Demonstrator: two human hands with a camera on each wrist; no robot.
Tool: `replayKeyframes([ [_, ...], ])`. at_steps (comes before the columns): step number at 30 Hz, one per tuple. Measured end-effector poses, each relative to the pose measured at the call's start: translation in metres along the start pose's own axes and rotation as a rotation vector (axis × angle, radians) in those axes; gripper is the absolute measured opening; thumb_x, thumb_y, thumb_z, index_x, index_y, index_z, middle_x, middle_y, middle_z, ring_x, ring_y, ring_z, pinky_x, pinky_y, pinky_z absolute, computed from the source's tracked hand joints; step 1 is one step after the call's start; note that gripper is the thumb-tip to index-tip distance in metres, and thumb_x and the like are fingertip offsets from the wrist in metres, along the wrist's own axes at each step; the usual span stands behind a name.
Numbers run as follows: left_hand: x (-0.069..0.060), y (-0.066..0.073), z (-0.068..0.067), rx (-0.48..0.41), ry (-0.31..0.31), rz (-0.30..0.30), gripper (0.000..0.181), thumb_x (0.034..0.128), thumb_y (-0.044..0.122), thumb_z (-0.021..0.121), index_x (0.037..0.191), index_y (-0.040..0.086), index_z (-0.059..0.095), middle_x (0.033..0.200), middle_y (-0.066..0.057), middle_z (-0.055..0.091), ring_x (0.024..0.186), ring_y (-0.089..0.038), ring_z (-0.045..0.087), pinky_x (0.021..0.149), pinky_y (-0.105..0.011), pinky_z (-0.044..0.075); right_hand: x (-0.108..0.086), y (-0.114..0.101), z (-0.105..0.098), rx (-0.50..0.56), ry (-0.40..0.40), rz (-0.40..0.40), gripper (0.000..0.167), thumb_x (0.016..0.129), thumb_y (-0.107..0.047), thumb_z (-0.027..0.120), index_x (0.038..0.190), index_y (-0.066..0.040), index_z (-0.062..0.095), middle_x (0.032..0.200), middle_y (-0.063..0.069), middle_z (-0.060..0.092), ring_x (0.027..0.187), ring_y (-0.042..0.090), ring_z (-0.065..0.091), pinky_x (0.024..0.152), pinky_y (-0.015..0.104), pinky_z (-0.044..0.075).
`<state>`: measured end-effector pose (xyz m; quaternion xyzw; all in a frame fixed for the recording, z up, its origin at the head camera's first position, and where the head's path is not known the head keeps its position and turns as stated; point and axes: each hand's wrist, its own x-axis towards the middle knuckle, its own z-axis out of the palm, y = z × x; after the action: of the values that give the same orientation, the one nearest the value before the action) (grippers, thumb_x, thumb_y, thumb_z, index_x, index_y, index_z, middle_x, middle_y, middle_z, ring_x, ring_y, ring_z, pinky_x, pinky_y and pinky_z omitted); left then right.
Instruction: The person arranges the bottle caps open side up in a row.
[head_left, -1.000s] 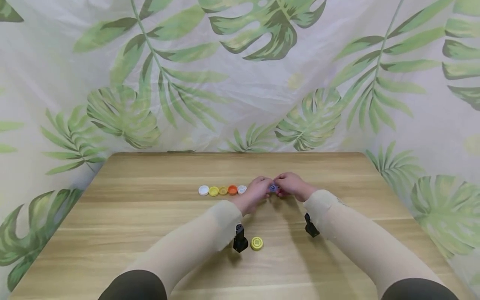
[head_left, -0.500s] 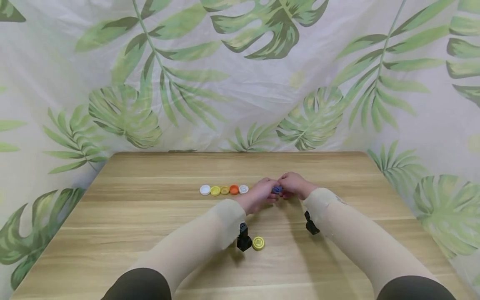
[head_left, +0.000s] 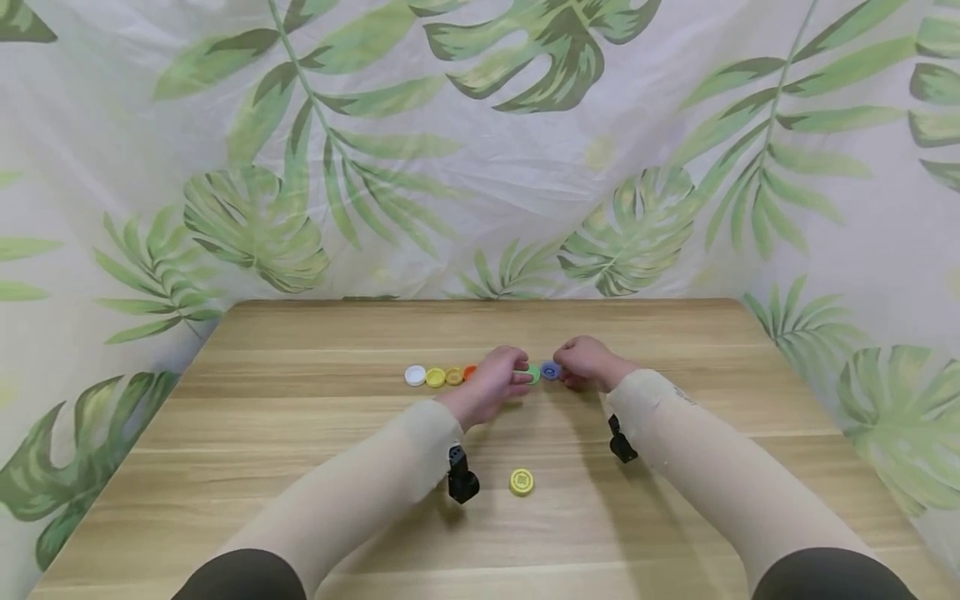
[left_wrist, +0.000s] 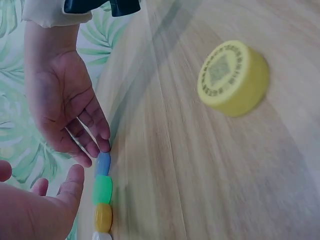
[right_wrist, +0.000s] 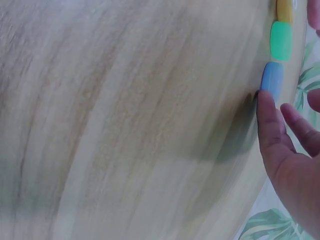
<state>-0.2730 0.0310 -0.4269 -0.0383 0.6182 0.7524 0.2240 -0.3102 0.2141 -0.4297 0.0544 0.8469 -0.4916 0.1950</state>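
Observation:
Plastic bottle caps stand in a row across the table. At its right end is a blue cap (head_left: 551,370), beside a green cap (head_left: 534,373). My right hand (head_left: 591,365) touches the blue cap's outer side with its fingertips, the fingers fairly straight in the right wrist view. Over the row, my left hand (head_left: 491,386) has its fingers spread and grips nothing; it covers part of the row in the head view. An amber cap (left_wrist: 103,217) follows the green one in the left wrist view. Farther left are white (head_left: 415,376), yellow (head_left: 436,377), ochre (head_left: 454,376) and orange (head_left: 469,372) caps.
A lone yellow cap (head_left: 521,482) with printed marks lies nearer to me, between my forearms. The wooden table (head_left: 300,500) ends at a leaf-patterned cloth (head_left: 510,167) behind it. A black wrist camera (head_left: 462,479) hangs under the left sleeve.
Both hands were together at the blue cap. The left hand has let go and moved left, uncovering the green cap. The right hand stays at the blue cap, which now stands in the row.

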Motion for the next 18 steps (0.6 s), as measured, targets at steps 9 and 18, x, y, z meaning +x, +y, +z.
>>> replayKeyframes([
  [9,-0.019,-0.007,-0.018,0.213,-0.080,-0.010,0.033,0.1073,0.012,0.043,0.131,-0.010,0.047,0.134,-0.029,0.051,0.119,-0.036,0.058,0.101,-0.042,0.052,-0.014,-0.001,-0.003,-0.153,-0.014,-0.056,0.030,0.097,-0.005,0.051,0.119,0.012,0.062,0.094,0.013,0.062,0.082,0.019,0.061,0.078,0.032,0.058],
  [18,-0.044,-0.025,-0.037,0.434,-0.132,-0.046,0.022,0.1040,0.008,0.051,0.120,-0.006,0.055,0.105,-0.016,0.061,0.092,-0.022,0.062,0.084,-0.035,0.058,-0.038,0.008,0.008,-0.266,-0.217,-0.100,0.021,0.099,-0.008,0.056,0.112,0.007,0.064,0.092,0.011,0.065,0.085,0.019,0.063,0.076,0.033,0.058],
])
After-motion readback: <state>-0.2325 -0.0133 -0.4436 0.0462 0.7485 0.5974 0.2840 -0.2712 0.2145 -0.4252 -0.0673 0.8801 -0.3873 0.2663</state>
